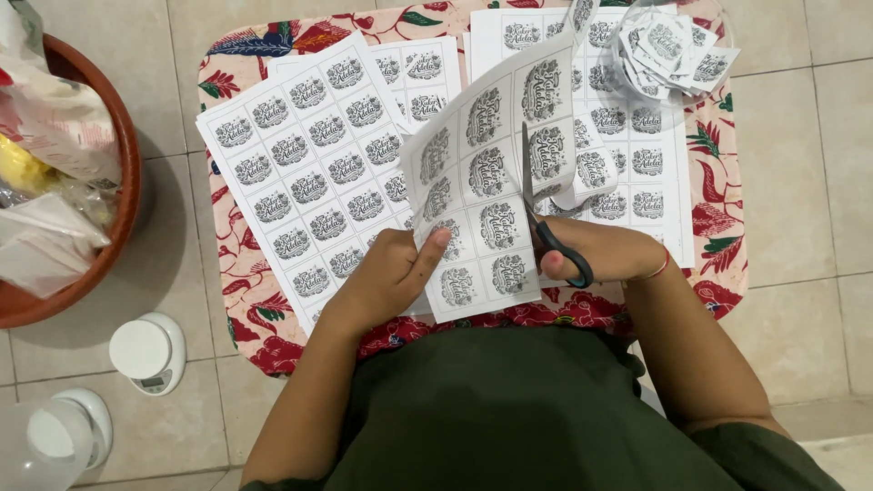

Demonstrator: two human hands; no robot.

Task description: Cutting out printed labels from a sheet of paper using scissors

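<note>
Your left hand (391,273) is pinching the lower left edge of a printed label sheet (486,182), thumb lying on top and fingers tucked beneath, and you are holding the sheet lifted and tilted above the low table (727,282). Your right hand (605,255) is gripping black-handled scissors (546,223), fingers through the loops, with the blades running up into the sheet between two columns of labels. The sheet is sitting between your two hands, its bottom edge hanging just past the table's near rim, close to your green shirt.

Under it, more uncut sheets are lying: a stack to the left (300,164) slanting across the floral cloth, and others to the right (637,155) reaching almost to the right edge. A clear bowl of cut labels (668,45) is standing at the far right corner. The cloth is showing only as a thin border around the sheets.

On the tiled floor to your left, a brown basin (118,173) stuffed with plastic bags is sitting near the table's edge, with a white kitchen scale (147,353) and a clear container (50,441) nearer to you.
</note>
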